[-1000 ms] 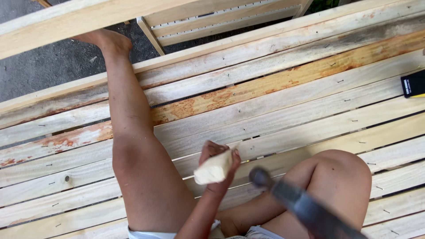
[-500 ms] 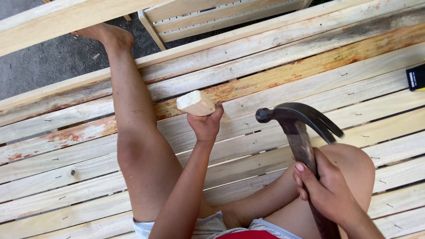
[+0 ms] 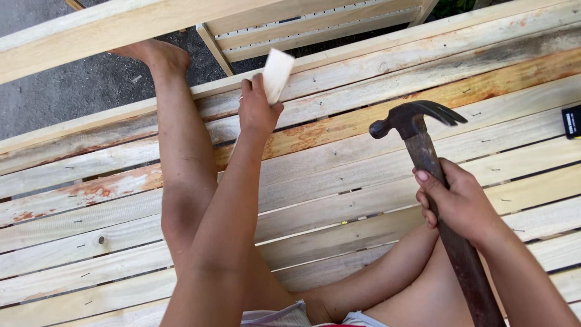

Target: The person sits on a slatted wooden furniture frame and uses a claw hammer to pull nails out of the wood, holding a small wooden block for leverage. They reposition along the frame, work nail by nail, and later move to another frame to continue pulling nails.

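Outdoors, left hand [image 3: 255,112] gripping pale wood block [image 3: 277,74] past slat edge, right hand [image 3: 457,203] clenching claw hammer [image 3: 423,142] above open slats [image 3: 363,181]

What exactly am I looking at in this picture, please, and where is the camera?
The camera sits on a person's head and looks down at their own two bare hands and legs. The person sits on a slatted wooden panel made of pale boards nailed side by side. The left hand holds up a small pale block of wood. The right hand grips the handle of a dark claw hammer, head raised above the boards. A black object lies at the right edge.
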